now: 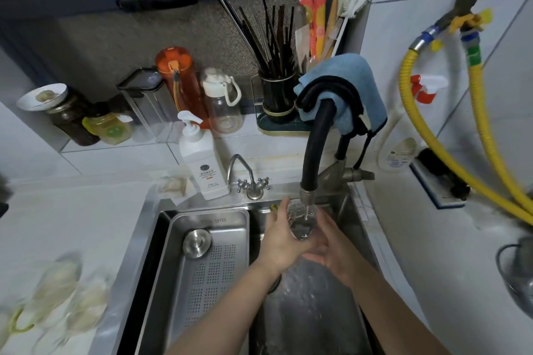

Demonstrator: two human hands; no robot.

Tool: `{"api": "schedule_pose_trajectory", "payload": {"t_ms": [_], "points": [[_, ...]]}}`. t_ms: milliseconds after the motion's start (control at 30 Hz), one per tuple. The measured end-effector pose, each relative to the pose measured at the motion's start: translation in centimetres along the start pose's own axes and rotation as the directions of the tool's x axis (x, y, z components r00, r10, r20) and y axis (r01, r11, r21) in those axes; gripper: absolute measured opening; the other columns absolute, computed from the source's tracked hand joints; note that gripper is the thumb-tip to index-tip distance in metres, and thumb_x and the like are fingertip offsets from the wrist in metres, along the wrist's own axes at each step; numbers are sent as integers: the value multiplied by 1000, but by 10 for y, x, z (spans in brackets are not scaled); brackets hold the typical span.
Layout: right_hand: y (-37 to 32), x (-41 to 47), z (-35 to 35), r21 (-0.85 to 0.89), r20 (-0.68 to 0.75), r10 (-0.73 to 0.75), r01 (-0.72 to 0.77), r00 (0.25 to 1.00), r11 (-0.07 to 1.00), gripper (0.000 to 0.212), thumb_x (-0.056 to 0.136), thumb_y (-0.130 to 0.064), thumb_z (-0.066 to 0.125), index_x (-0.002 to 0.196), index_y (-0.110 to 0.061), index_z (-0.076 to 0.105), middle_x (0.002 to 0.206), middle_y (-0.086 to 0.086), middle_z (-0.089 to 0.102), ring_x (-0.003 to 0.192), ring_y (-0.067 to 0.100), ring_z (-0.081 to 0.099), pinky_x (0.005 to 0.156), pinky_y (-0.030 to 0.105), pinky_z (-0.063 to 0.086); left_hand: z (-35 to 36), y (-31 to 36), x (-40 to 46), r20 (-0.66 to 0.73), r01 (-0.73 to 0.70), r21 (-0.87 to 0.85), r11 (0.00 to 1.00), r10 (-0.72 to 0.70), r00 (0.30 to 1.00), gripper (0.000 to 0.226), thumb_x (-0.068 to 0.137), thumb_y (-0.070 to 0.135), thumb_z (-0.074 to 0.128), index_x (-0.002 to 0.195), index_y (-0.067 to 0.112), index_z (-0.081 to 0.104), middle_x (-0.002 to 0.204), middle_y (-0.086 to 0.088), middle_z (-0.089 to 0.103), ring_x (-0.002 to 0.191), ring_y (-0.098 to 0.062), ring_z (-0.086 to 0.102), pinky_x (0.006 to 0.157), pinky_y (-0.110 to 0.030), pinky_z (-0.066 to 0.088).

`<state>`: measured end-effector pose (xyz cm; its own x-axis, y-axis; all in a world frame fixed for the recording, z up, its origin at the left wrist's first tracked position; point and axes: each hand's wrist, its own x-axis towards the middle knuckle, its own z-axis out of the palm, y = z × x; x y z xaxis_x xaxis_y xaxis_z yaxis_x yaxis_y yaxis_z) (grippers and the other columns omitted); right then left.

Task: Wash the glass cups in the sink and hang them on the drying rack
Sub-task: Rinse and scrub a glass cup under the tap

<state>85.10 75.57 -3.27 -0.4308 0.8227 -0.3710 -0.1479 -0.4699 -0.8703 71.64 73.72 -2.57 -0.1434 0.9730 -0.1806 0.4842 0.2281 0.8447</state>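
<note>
- Centre of the frame, slightly right: a clear glass cup [302,220] sits tilted under the black faucet [314,150], mouth up toward the spout, with a thin stream of water running straight into it.
- The cup is see-through, with water glinting on its wall and pooling at its lower end; its rim is just below the metal nozzle.
- The left hand [281,236] wraps the cup from the left, fingers curled around its side and reaching up near the rim.
- The right hand [328,242] cups it from the right and underneath, fingers bent around the base, so both hands hold the same cup.
- All of this hangs over the steel sink [311,311], lower centre, its floor wet and rippled.
- To the left in the sink lies a perforated steel drain tray [207,268] with a round metal plug [197,243] resting on it.
- Lower left, on the white desk [72,210], more glass cups [60,294] lie blurred; I cannot tell how many.
- Behind the sink, a white pump bottle [202,161] stands beside a small chrome tap [248,179].
- Upper centre, a blue cloth [346,86] is draped over the faucet's arch, next to a dark holder of chopsticks [277,95].
- Right edge: yellow hoses [476,130] loop down the tiled wall.
</note>
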Motion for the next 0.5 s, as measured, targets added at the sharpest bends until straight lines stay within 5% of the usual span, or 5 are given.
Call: {"api": "schedule_pose_trajectory", "payload": {"t_ms": [167,300,367,500], "points": [[-20,6,-34,-174,-197,-51,16,979,985,25,97,-40,49,94,-29,71,105,5,71,92,20,68,84,40,56,8,11,8,1,-34,15,999,34,999,102,61,49,83,145,33,28,128,-1,38,119,-13,43,95,-21,38],[-42,29,-66,-181,-438,-88,8,895,983,17,95,-16,56,78,-16,58,85,12,60,78,25,58,79,41,50,10,16,10,3,-47,4,999,47,999,94,62,47,85,140,31,35,123,4,38,114,-10,44,92,-20,36],[-51,40,-81,-260,-473,-184,63,861,964,6,93,-14,60,90,-14,55,97,8,59,94,29,58,93,45,47,10,18,9,4,-48,-1,999,48,999,92,62,48,85,139,33,36,121,5,38,112,-9,43,92,-19,34],[-59,71,-113,-293,-513,-157,0,844,956,56,95,-13,56,144,-4,30,141,10,38,123,25,44,102,37,40,8,17,13,15,-44,11,999,44,999,93,59,51,85,138,34,38,123,6,41,116,-8,40,95,-19,32]]}}
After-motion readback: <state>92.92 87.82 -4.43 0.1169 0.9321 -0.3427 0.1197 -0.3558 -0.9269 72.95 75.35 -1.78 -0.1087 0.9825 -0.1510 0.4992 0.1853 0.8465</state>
